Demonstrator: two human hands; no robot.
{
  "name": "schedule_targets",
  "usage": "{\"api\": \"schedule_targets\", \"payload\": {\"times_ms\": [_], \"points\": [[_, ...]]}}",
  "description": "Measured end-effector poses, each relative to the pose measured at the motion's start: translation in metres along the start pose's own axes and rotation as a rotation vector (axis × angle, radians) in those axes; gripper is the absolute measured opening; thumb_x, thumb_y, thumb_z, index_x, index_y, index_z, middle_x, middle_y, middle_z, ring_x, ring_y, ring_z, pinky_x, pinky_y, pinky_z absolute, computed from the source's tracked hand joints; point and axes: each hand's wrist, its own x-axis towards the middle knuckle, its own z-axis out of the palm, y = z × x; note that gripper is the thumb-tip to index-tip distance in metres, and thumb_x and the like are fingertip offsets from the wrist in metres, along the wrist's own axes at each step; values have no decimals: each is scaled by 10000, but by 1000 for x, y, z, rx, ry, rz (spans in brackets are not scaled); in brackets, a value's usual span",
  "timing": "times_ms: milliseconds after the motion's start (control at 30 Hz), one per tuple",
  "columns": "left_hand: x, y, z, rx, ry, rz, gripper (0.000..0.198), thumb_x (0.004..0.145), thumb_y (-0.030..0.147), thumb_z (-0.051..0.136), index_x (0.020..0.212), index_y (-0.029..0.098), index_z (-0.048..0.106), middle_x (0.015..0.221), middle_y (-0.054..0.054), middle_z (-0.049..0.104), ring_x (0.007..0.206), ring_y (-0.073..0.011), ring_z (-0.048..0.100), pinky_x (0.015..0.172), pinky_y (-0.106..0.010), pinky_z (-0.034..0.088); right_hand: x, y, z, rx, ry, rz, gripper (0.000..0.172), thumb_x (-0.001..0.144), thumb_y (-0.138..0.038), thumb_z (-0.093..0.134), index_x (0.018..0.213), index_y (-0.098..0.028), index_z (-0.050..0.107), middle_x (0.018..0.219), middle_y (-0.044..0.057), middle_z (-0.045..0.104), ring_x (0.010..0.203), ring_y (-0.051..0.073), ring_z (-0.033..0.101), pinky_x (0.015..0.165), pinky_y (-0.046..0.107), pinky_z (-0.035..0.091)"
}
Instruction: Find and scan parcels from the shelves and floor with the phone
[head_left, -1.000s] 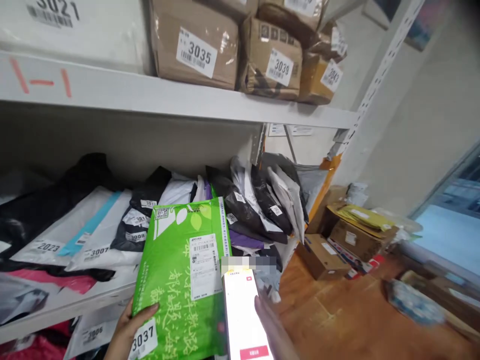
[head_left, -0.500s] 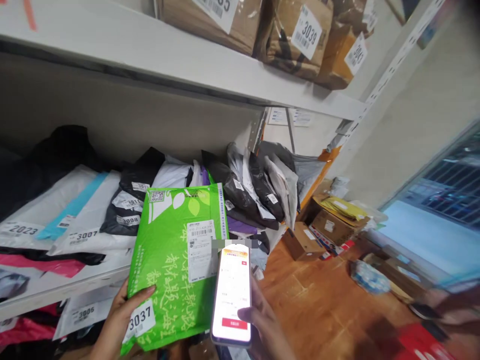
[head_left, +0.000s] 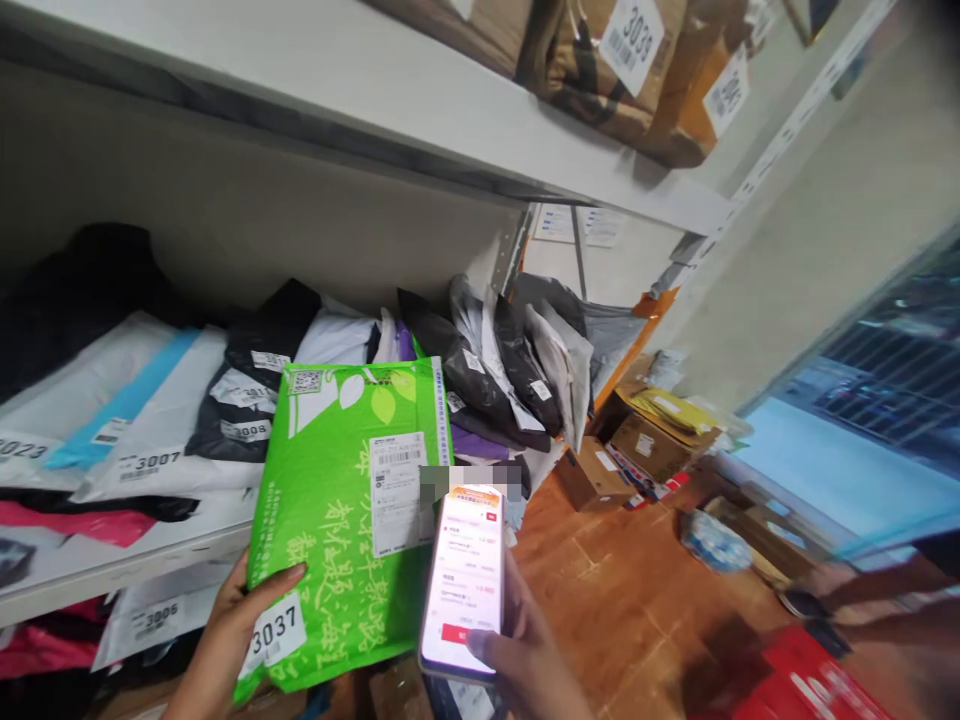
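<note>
My left hand is closed on the lower left edge of a bright green mailer bag, its thumb on the front near a white 3037 sticker. A white shipping label is stuck on the bag's right side. In my right hand is a smartphone with a lit screen, in front of the bag's lower right corner. My right thumb lies on the red button at the bottom of the screen. The fingers behind the bag and the phone are hidden.
Behind the bag, a white shelf carries several numbered mailers, among them a black one. Wrapped parcels stand on the shelf above. Cardboard boxes and a red item are on the brown floor at right.
The phone screen shows different content, with more lines listed. My right thumb has moved slightly left and down onto the red button. The view has shifted a little.
</note>
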Motion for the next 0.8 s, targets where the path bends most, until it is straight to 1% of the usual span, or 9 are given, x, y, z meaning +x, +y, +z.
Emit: {"api": "schedule_targets", "payload": {"times_ms": [67, 167, 233, 300, 467, 567, 667, 800], "points": [[0, 0, 0, -28, -14, 6, 687, 357, 191, 834, 995, 248, 584, 585, 55, 697, 550, -226, 675, 473, -247, 534, 1, 2, -4, -6, 4, -6, 949, 497, -175, 843, 1323, -266, 385, 1189, 109, 646, 1026, 304, 636, 858, 442, 517], [2, -1, -1, -48, -21, 11, 680, 368, 211, 836, 997, 238, 580, 622, 37, 710, 572, -245, 682, 484, -269, 539, 4, 2, -11, -26, -15, 27, 978, 508, -179, 840, 1349, -284, 351, 1197, 111, 642, 1032, 312, 634, 812, 431, 532], [4, -2, -2, -50, -22, 15, 679, 364, 228, 839, 990, 237, 578, 648, 29, 718, 588, -257, 686, 495, -285, 546, 4, 1, -13, -55, -33, 56, 966, 532, -177, 828, 1358, -279, 338, 1173, 119, 652, 977, 315, 655, 752, 430, 547], [6, -4, -3, -43, -16, 14, 659, 357, 229, 844, 962, 234, 583, 645, 24, 718, 595, -264, 688, 506, -291, 553, 5, 0, -13, -70, -41, 65, 971, 542, -184, 825, 1366, -266, 318, 1159, 130, 654, 934, 319, 667, 724, 442, 550], [7, -4, -5, -27, -22, -17, 650, 352, 204, 849, 945, 244, 587, 623, 28, 713, 612, -280, 694, 498, -293, 557, 4, -5, -9, -86, -32, 61, 1089, 524, -192, 836, 1410, -252, 205, 1166, 137, 649, 973, 323, 656, 739, 427, 543], [7, -4, -5, -28, -21, -26, 682, 341, 211, 857, 965, 250, 583, 614, 33, 711, 626, -285, 696, 500, -296, 560, 4, -6, -8, -91, -24, 53, 1111, 533, -191, 829, 1420, -259, 163, 1223, 148, 617, 1005, 332, 644, 755, 440, 540], [9, -5, -6, -27, -4, -16, 717, 325, 208, 862, 982, 252, 580, 595, 45, 705, 587, -273, 688, 500, -295, 562, 4, -5, -9, -91, -39, 23, 1056, 536, -195, 828, 1402, -262, 225, 1245, 136, 605, 1030, 326, 634, 813, 451, 526], [16, -9, -11, -21, -12, -22, 800, 299, 190, 865, 1039, 261, 570, 631, 43, 717, 604, -275, 691, 505, -296, 568, 5, -4, -10, -81, -51, 6, 947, 541, -185, 825, 1352, -262, 342, 1208, 118, 631, 1029, 309, 637, 890, 463, 494]]}}
